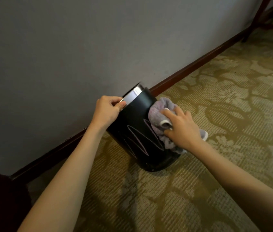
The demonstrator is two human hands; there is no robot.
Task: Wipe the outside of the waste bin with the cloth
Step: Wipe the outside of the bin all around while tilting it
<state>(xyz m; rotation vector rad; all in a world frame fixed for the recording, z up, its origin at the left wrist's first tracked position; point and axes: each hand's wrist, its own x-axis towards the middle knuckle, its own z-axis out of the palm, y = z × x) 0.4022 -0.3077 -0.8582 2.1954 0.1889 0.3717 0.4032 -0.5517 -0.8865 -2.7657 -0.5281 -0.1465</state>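
The black waste bin (137, 131) stands on the patterned carpet (216, 164) near the grey wall (65, 47), tilted with its top toward the wall. The left hand (109, 109) pinches the shiny metal rim (130, 96) at the bin's far left. The right hand (182, 126) presses the bunched grey cloth (159, 113) against the bin's right side, fingers curled into the folds.

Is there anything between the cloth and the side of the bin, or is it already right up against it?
Nothing visible stands between them. The right hand presses the bunched cloth directly against the black waste bin, while the left hand grips the bin's shiny rim.
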